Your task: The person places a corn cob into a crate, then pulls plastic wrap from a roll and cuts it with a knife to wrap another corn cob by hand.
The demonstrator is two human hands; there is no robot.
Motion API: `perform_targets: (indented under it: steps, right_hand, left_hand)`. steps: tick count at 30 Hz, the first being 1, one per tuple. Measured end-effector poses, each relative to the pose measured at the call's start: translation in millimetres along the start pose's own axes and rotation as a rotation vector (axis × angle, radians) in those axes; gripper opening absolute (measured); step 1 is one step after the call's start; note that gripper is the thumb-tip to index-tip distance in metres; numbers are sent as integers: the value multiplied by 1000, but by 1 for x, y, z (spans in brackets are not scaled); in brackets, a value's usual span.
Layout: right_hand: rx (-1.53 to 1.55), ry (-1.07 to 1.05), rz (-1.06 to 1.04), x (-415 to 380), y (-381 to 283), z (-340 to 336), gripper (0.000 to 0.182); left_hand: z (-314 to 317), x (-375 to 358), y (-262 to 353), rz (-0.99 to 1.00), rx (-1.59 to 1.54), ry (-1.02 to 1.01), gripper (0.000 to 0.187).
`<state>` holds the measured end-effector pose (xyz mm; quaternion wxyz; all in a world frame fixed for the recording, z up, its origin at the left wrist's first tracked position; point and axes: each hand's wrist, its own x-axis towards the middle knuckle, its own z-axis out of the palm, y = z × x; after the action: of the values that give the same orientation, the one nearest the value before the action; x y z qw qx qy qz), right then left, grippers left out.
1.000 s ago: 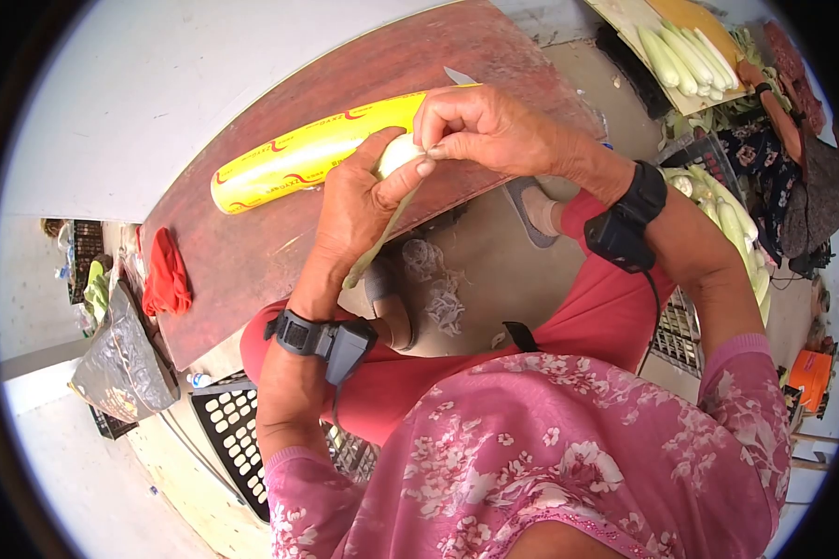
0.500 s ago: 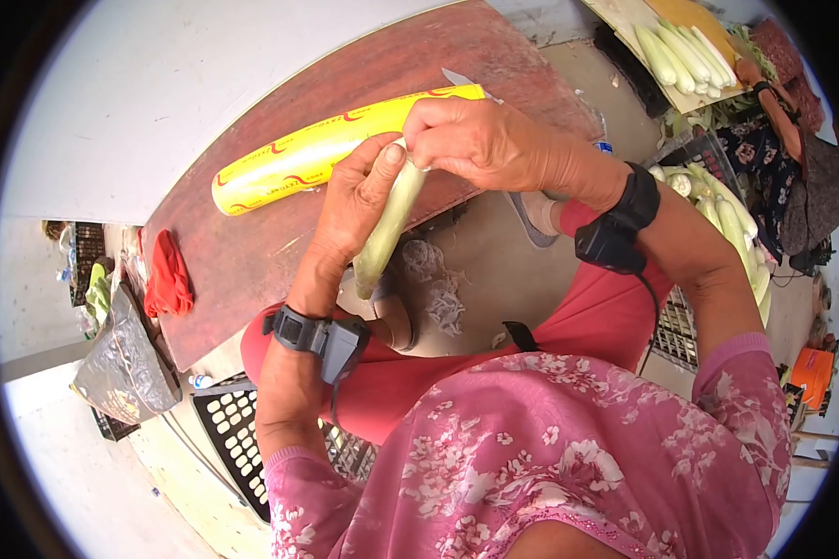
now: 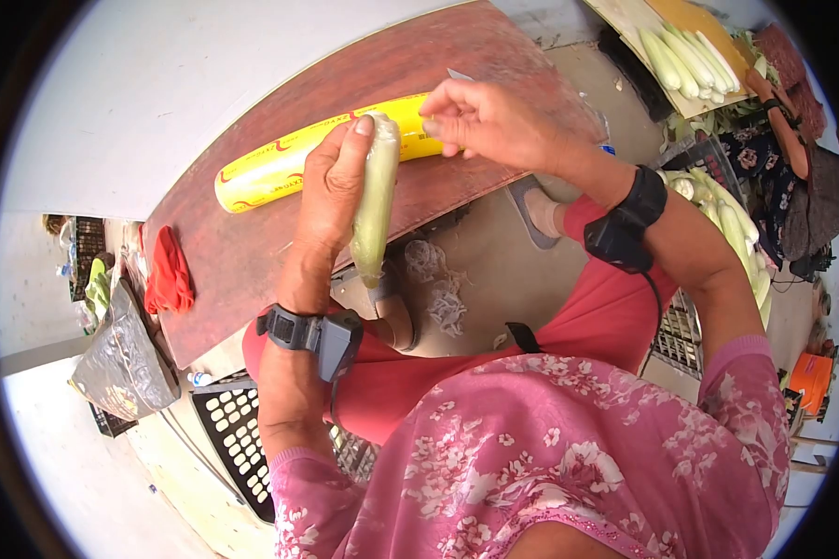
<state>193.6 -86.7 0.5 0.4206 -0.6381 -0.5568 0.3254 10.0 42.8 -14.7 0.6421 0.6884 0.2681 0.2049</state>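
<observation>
**Corn cob held upright over the table edge**

The pale green corn cob (image 3: 375, 200) stands nearly upright in the left hand (image 3: 331, 200), whose fingers wrap around it. The right hand (image 3: 494, 121) hovers just beside its tip, fingertips pinched together. Behind lies a yellow roll (image 3: 280, 168) on the brown table (image 3: 252, 252), a red cloth (image 3: 166, 277) near its edge.

Left hand (image 3: 331, 191) is raised with fingers curled closed, while right hand (image 3: 489, 121) hovers just beside, fingertips pinched.
</observation>
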Motion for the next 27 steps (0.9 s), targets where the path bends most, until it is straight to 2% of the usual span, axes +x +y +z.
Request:
perform_targets:
  steps: [2, 5, 8, 14, 15, 18, 19, 22, 23, 27]
  right_hand:
    - [432, -32, 212, -1, -23, 3, 44]
    - [429, -114, 248, 5, -21, 15, 56]
    - [293, -172, 131, 13, -11, 21, 53]
    - [401, -118, 24, 14, -8, 19, 47]
    - [429, -109, -48, 13, -10, 20, 46]
    - [428, -79, -252, 13, -17, 21, 45]
    - [374, -72, -313, 13, -19, 19, 45]
    - [334, -77, -463, 10, -31, 20, 44]
    - [323, -88, -485, 8, -36, 18, 44]
    - [196, -104, -512, 2, -52, 11, 44]
  left_hand:
    - [5, -1, 0, 2, 30, 4, 48]
    - [9, 0, -4, 45, 52, -7, 50]
    - [10, 0, -7, 53, 68, -13, 52]
    - [10, -9, 4, 137, 97, 0, 55]
    - [11, -11, 7, 163, 89, -2, 56]
    - [12, -19, 12, 504, 230, 91, 59]
    - [12, -23, 13, 546, 208, 127, 78]
    - [7, -29, 18, 672, 389, 178, 102]
    - [9, -33, 21, 629, 387, 210, 114]
    - [10, -35, 23, 686, 405, 201, 110]
